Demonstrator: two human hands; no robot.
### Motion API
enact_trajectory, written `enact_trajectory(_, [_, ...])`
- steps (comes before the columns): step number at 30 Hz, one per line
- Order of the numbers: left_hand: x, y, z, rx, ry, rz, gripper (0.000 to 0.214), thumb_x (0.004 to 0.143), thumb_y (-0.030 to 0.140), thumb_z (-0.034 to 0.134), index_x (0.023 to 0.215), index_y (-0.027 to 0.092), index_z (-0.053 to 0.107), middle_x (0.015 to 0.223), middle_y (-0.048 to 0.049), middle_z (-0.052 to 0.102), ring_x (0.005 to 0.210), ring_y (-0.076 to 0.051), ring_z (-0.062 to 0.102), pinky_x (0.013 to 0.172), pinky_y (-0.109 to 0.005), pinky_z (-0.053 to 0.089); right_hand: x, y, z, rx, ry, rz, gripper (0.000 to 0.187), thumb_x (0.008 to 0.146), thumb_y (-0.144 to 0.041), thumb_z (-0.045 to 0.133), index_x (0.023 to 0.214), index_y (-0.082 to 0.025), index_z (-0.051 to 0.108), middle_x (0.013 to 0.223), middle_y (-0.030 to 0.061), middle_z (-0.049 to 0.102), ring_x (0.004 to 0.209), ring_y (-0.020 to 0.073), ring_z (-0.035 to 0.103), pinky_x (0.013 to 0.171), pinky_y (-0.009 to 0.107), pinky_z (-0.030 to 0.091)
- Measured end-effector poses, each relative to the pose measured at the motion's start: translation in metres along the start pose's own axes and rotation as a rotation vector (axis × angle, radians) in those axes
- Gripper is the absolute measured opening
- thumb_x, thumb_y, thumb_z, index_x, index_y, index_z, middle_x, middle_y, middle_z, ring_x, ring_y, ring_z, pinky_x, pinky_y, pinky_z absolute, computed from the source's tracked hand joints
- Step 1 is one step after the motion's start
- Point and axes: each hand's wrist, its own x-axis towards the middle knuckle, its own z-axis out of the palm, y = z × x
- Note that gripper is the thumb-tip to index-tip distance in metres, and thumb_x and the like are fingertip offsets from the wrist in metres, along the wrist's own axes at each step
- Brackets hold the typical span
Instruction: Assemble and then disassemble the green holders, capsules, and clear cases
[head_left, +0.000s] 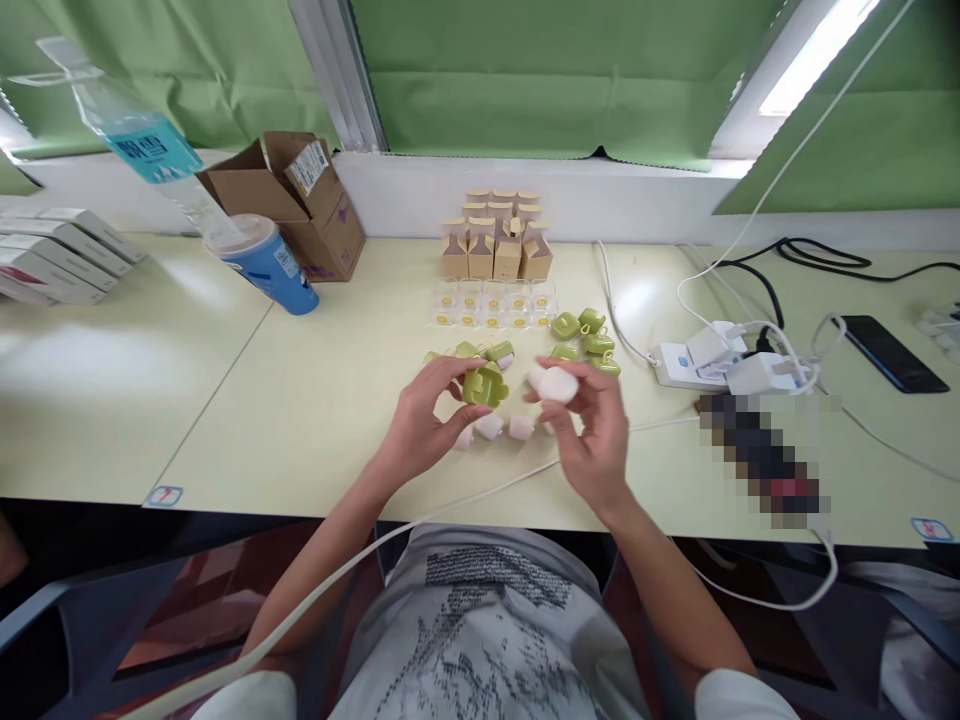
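My left hand (424,420) grips a green plastic case (484,386) between thumb and fingers, just above the pale table (300,400). My right hand (592,435) pinches a small white rounded piece (556,384) close to the green case. Under and between the hands lie more white pieces (491,428). Other green cases lie behind the left hand (491,351) and in a cluster at the right (589,340).
Small tan cartons (496,240) and clear trays (491,304) stand behind the parts. An open cardboard box (300,200), a blue cup (270,265) and a tilted bottle (142,140) are at the back left. A power strip (720,365), cables and a phone (889,352) lie right.
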Motion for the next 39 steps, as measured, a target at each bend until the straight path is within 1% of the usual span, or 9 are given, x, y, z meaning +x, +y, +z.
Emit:
enact_trajectory(3, [0.0,-0.005,-0.005,0.004,0.053,-0.076,0.04,0.106,0.03,0.08,0.145,0.024,0.071,0.135,-0.0102,0.079,0.113,-0.02,0.075,0.096,-0.033,0.067,0.014,0.013,-0.029,-0.335,-0.005,0.052,0.032,0.106,-0.041,0.079,0.132,-0.024,0.073,0.13,0.0118,0.08,0.088,0.0229,0.079,0.071,0.036,0.066])
enact_trajectory(7, [-0.002,-0.011,-0.006,-0.077,0.036,-0.196,0.042,0.105,0.026,0.077,0.147,0.025,0.071,0.137,-0.0098,0.077,0.108,-0.018,0.078,0.092,-0.032,0.069,0.025,0.036,-0.055,-0.714,-0.318,0.279,0.031,0.101,-0.03,0.076,0.131,-0.021,0.079,0.111,0.0107,0.083,0.082,0.0271,0.076,0.084,0.045,0.064])
enact_trajectory(13, [-0.004,-0.013,0.001,-0.144,-0.025,-0.243,0.046,0.106,0.025,0.074,0.152,0.027,0.071,0.148,-0.0118,0.074,0.121,-0.022,0.079,0.1,-0.035,0.071,0.027,0.041,-0.053,-0.602,-0.544,0.371,0.034,0.108,-0.036,0.071,0.134,-0.018,0.081,0.111,0.0115,0.083,0.082,0.0254,0.079,0.088,0.042,0.064])
enact_trajectory(20, [-0.007,-0.006,0.008,-0.017,-0.117,-0.072,0.032,0.117,0.026,0.059,0.146,0.029,0.073,0.15,-0.014,0.066,0.126,-0.022,0.076,0.098,-0.036,0.072,0.023,0.03,-0.047,-0.424,-0.283,0.183,0.038,0.112,-0.05,0.065,0.13,-0.021,0.081,0.126,0.0142,0.082,0.08,0.0228,0.077,0.076,0.041,0.066])
enact_trajectory(24, [-0.014,0.007,0.021,0.095,-0.172,0.077,0.036,0.116,0.027,0.062,0.152,0.03,0.064,0.154,-0.0159,0.058,0.109,-0.02,0.079,0.095,-0.041,0.073,0.014,0.006,-0.024,-0.037,-0.438,0.184,0.054,0.108,-0.055,0.076,0.153,-0.027,0.07,0.135,0.011,0.08,0.092,0.0207,0.079,0.077,0.035,0.07])
enact_trajectory(28, [-0.018,0.018,0.03,0.127,-0.166,0.092,0.05,0.115,0.027,0.064,0.162,0.03,0.049,0.158,-0.0183,0.057,0.118,-0.025,0.078,0.093,-0.042,0.074,0.013,-0.004,-0.013,0.009,-0.435,0.133,0.04,0.105,-0.052,0.081,0.137,-0.027,0.079,0.124,0.0089,0.08,0.092,0.02,0.076,0.081,0.035,0.071])
enact_trajectory(31, [-0.018,0.021,0.031,0.066,-0.185,0.087,0.056,0.115,0.027,0.063,0.167,0.032,0.042,0.165,-0.0189,0.054,0.132,-0.026,0.075,0.094,-0.037,0.074,0.018,0.005,-0.03,-0.035,-0.386,0.13,0.031,0.102,-0.047,0.085,0.126,-0.026,0.082,0.124,0.0091,0.081,0.101,0.0229,0.079,0.089,0.038,0.072])
enact_trajectory(34, [-0.016,0.019,0.028,0.077,-0.177,0.057,0.047,0.115,0.026,0.063,0.16,0.031,0.051,0.166,-0.0183,0.055,0.139,-0.028,0.072,0.093,-0.037,0.074,0.025,0.023,-0.061,-0.167,-0.245,0.201,0.034,0.096,-0.049,0.087,0.119,-0.024,0.082,0.129,0.0119,0.078,0.111,0.027,0.08,0.094,0.042,0.072])
enact_trajectory(39, [-0.01,0.0,0.011,0.189,-0.153,-0.027,0.026,0.111,0.024,0.065,0.136,0.026,0.071,0.15,-0.0151,0.068,0.141,-0.03,0.07,0.107,-0.047,0.07,0.034,0.055,-0.098,-0.538,-0.163,0.38,0.04,0.085,-0.057,0.084,0.105,-0.022,0.082,0.112,0.0129,0.083,0.077,0.0262,0.076,0.077,0.048,0.067])
